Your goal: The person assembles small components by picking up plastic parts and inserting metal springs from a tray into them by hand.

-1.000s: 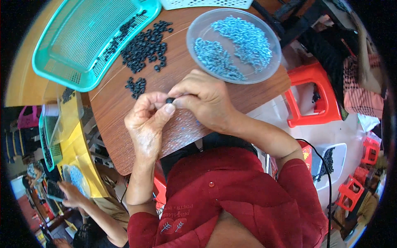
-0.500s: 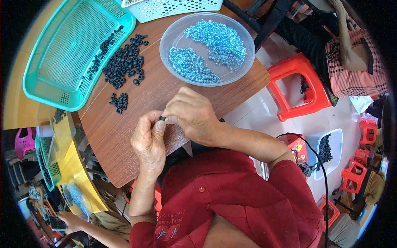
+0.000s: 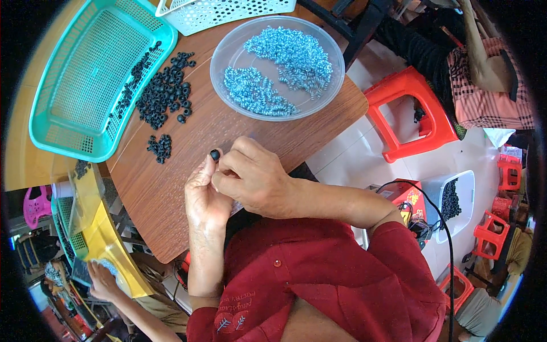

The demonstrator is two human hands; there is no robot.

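A small, round, glossy black part [image 3: 215, 154] sits at the fingertips of my left hand [image 3: 206, 196], pinched there above the wooden table. My right hand [image 3: 253, 176] is curled close against it, fingers bent toward the thumb; whatever lies inside those fingers is hidden. Ahead of both hands stands a round clear plastic tray [image 3: 219, 97] with two heaps of small blue metal coil springs [image 3: 290, 48]. To the left, a loose pile of black ring-like parts [image 3: 162, 94] lies on the tabletop, with a smaller cluster of black pieces [image 3: 159, 148] nearer to me.
A turquoise mesh basket [image 3: 80, 74] with some black pieces stands at the far left, and a white perforated basket [image 3: 228, 14] at the back. Red stools [image 3: 399, 102] and a clear bin [image 3: 456, 199] are on the floor at right. Another person's hand [image 3: 104, 282] shows lower left.
My left fingers have risen, showing the black part's rounded top at their tips. My right hand has shifted down and its fingers have curled in. At lower left the other person's hand has moved up.
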